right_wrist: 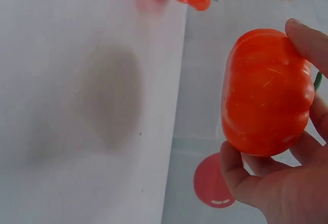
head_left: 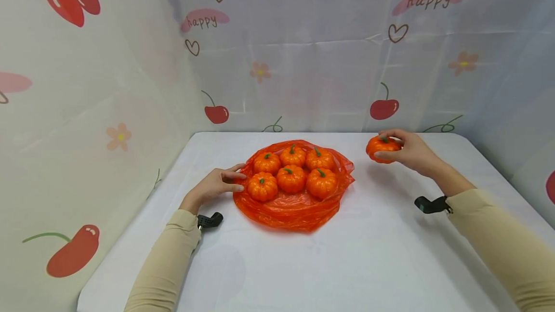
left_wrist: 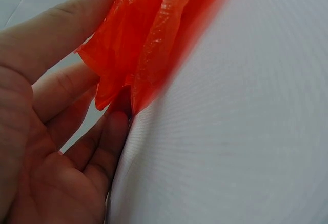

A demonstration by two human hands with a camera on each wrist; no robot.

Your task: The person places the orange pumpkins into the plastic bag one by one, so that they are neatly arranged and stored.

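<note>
Several small orange pumpkins point(head_left: 291, 179) with green stems sit in a red plastic bag point(head_left: 286, 211) spread open on the table. At the bag's left edge, my left hand point(head_left: 214, 184) holds the thin film, thumb point(left_wrist: 56, 26) on one side and fingers point(left_wrist: 110, 134) on the other. Further right, my right hand point(head_left: 412, 152) grips another pumpkin point(head_left: 381, 149) above the table, apart from the bag. In the right wrist view, fingers and thumb wrap around this pumpkin point(right_wrist: 269, 93) from both ends; its stem is partly hidden behind it.
The white table point(head_left: 347, 259) runs back to a patterned curtain point(head_left: 312, 52) printed with cherries, hearts and flowers. Another curtain side point(head_left: 86, 158) stands along the left. A black wrist camera point(head_left: 210, 220) sits below the left hand, another black camera point(head_left: 431, 204) below the right.
</note>
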